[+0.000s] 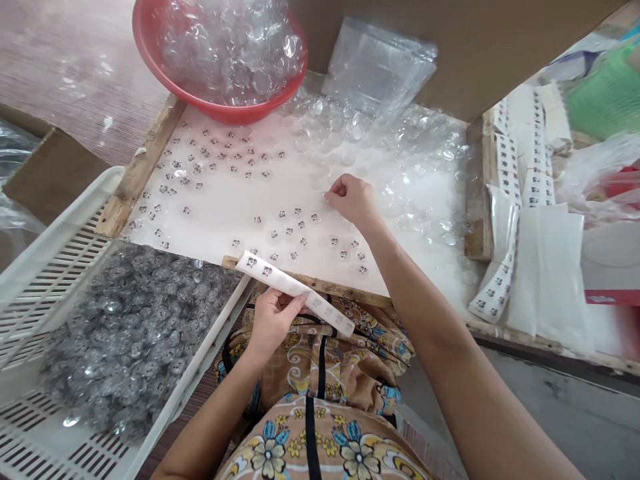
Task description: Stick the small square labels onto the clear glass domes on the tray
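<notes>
My left hand [271, 321] pinches a white sticker strip [285, 277] printed with small black panda-like figures, near the front edge of the white board [295, 177]. Over the middle of that board, my right hand [356, 200] is closed with thumb and forefinger together. Whatever lies between those fingertips is too small to make out. Small clear discs with panda prints [289, 231] are scattered on the board to the left of and below my right hand. Plain clear discs [400, 193] lie to its right and toward the back.
A red basin [225, 112] heaped with clear round pieces stands at the back left. Clear plastic bags [377, 63] lean behind the board. At lower left, a white slotted basket [30, 420] holds many printed discs. More sticker strips [507, 167] lie at the right, beyond a wooden edge [479, 193].
</notes>
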A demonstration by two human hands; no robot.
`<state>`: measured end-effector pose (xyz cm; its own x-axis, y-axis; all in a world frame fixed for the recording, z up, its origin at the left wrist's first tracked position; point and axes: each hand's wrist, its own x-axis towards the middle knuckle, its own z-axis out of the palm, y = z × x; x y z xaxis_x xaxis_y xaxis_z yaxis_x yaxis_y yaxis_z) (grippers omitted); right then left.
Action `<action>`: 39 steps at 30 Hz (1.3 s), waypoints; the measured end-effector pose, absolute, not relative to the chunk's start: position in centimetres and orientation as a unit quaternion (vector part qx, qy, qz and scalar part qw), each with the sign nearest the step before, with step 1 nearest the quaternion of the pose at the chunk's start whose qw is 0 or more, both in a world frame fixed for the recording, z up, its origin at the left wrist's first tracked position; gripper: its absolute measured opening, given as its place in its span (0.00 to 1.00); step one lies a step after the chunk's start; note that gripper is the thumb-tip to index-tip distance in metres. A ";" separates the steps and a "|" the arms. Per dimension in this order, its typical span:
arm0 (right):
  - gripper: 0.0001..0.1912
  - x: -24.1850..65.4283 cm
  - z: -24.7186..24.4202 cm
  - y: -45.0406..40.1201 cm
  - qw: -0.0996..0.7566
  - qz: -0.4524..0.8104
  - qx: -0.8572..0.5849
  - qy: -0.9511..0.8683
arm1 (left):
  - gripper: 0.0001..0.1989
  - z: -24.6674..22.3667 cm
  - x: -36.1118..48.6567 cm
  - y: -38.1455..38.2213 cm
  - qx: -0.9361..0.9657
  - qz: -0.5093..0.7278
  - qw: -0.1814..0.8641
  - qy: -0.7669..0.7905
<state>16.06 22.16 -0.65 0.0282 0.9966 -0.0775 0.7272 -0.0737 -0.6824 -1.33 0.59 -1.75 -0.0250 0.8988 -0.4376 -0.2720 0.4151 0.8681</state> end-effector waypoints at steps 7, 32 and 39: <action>0.07 15.9 -0.8 22.2 0.226 0.253 -0.605 -0.720 | 0.14 -1.9 -1.4 0.6 0.295 0.455 0.636 0.550; 0.07 17.7 -0.5 20.5 0.122 0.155 -0.515 -0.834 | 0.13 -2.0 -1.4 0.5 0.290 0.463 0.631 0.551; 0.06 17.5 0.3 20.4 0.100 0.165 -0.550 -0.813 | 0.13 -2.1 -1.4 0.5 0.287 0.464 0.636 0.546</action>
<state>17.52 20.45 0.29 -0.3754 0.9266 -0.0193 0.8607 0.3408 -0.3783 -1.37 0.46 -2.09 -0.0271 0.9032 -0.4284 -0.2762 0.4051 0.8716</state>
